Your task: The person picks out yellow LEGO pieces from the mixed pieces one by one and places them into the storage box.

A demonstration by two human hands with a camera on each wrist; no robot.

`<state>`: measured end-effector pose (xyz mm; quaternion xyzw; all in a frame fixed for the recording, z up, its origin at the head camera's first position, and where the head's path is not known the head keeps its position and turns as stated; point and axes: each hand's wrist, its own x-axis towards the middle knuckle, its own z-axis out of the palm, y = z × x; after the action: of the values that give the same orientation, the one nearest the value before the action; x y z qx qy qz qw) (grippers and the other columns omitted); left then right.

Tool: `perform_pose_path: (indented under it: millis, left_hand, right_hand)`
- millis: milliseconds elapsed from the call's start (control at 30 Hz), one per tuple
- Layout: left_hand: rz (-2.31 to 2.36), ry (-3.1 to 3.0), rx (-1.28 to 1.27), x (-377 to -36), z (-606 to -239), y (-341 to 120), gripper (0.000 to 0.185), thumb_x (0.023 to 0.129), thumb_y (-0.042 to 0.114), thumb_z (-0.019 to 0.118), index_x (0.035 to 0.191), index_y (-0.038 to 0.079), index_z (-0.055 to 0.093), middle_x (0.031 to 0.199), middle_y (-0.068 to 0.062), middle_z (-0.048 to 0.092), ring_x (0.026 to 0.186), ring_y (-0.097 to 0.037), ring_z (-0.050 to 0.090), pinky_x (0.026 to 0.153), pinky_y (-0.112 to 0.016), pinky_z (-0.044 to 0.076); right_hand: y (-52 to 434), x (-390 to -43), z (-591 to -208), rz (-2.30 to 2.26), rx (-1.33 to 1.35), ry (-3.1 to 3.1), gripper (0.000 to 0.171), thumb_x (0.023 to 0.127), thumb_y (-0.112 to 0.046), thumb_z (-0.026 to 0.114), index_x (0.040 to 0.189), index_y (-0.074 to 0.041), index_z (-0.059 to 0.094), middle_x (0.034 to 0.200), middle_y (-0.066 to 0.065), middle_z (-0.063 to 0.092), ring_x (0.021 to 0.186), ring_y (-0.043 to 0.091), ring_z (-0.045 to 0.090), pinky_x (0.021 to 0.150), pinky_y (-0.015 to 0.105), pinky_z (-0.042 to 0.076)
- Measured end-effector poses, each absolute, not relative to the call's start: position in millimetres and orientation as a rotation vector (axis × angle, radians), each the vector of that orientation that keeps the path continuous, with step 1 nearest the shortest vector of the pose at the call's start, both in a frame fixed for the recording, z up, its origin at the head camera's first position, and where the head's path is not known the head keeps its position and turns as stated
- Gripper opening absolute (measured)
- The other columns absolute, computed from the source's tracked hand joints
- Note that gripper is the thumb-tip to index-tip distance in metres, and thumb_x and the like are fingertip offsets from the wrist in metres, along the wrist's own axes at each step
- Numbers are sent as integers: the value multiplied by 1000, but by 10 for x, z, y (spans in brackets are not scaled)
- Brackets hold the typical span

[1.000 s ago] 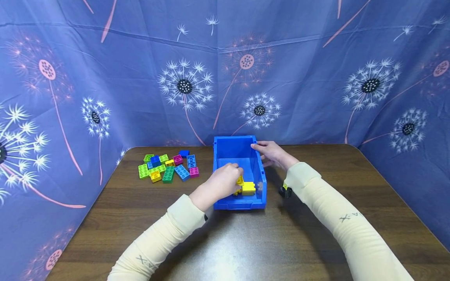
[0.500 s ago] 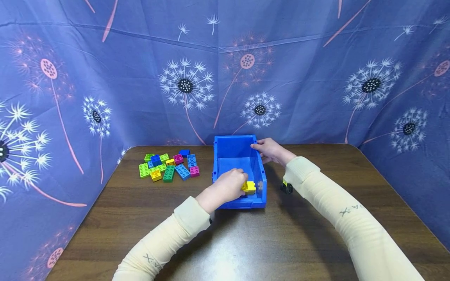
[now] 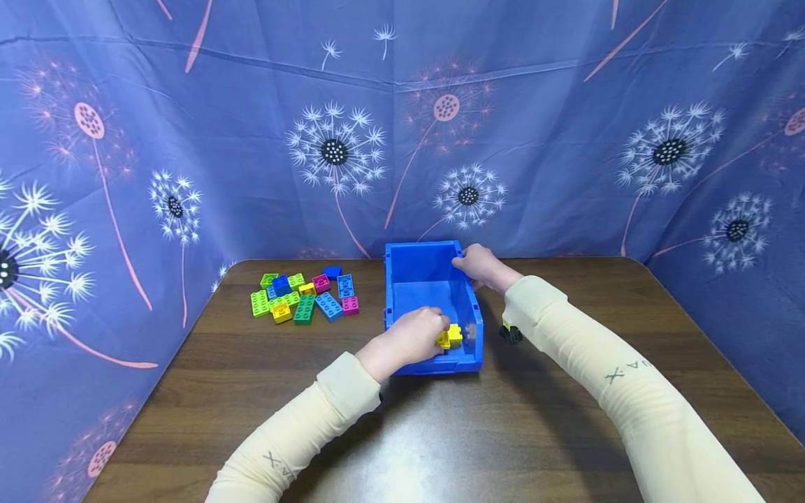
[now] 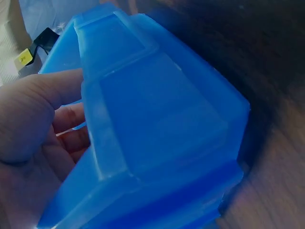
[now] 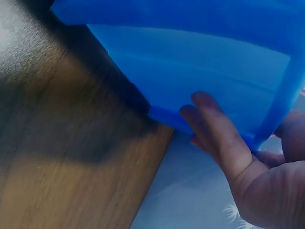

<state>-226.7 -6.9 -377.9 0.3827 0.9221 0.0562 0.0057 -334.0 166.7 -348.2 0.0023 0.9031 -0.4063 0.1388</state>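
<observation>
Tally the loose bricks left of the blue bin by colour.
Green bricks: 5
Blue bricks: 4
Yellow bricks: 2
Magenta bricks: 2
Total: 13, as far as the crowded pile lets me tell.

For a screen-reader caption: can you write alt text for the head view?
A person's left hand holds a yellow brick inside a blue bin on a wooden table, while the right hand grips the bin's far rim. Loose coloured bricks lie left of the bin.
</observation>
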Motion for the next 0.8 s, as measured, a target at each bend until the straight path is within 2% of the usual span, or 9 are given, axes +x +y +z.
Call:
perform_pose_path:
  millis: [67,133,200,267,400,533,700,800]
  left_hand:
    - [175,2882,1207,-2278,-3780,-86,36,80,29,76,110,11,68,101,-2,66,90,-14,62,85,-26,53]
    - [188,2873,1211,-2295,-3791,-110,36,80,29,76,110,11,68,101,-2,66,89,-13,61,84,-26,53]
    - [205,2861,1207,-2306,-3798,-131,37,80,29,76,111,11,67,101,-2,66,89,-13,61,85,-27,53]
    - [226,2849,1195,-2313,-3811,-145,37,80,28,76,113,11,67,103,-2,66,91,-14,61,86,-27,53]
    - [231,2840,1200,-2315,-3820,-137,36,80,28,76,111,12,67,103,-1,66,92,-13,62,86,-26,52]
    - [241,2830,1226,-2319,-3812,-119,35,79,27,77,111,12,68,103,-1,66,92,-12,63,86,-24,52]
    - [293,2774,1228,-2327,-3797,-111,38,80,25,76,115,12,67,109,-2,66,99,-13,63,88,-24,52]
    - [311,2742,1237,-2336,-3802,-105,38,81,25,74,117,12,66,112,-2,66,103,-14,63,90,-25,51]
  right_hand:
    - [1654,-3351,-3472,-1114,15,2641,22,94,-18,46,88,3,52,92,21,61,66,19,63,69,46,57]
    - [1645,-3373,-3470,-1077,21,2648,30,94,-18,47,107,8,53,109,26,60,77,26,67,71,47,56]
    - [1635,-3393,-3476,-1058,26,2647,43,95,-19,48,127,10,45,124,30,54,90,35,67,72,48,56]
    - [1620,-3410,-3491,-1016,16,2666,48,95,-19,48,133,9,38,127,31,51,95,39,65,70,47,56]
    - [1578,-3417,-3521,-846,-32,2766,48,96,-21,45,129,12,36,117,32,54,75,33,69,59,40,58]
    - [1530,-3402,-3530,-693,-41,2838,49,97,-23,41,127,15,33,100,29,57,54,23,63,45,29,52]
    - [1503,-3377,-3543,-681,-21,2841,51,98,-24,37,129,15,28,99,28,54,53,24,60,42,27,48]
    - [1494,-3365,-3563,-702,-8,2843,51,99,-25,37,130,14,26,103,29,52,56,26,61,44,30,51]
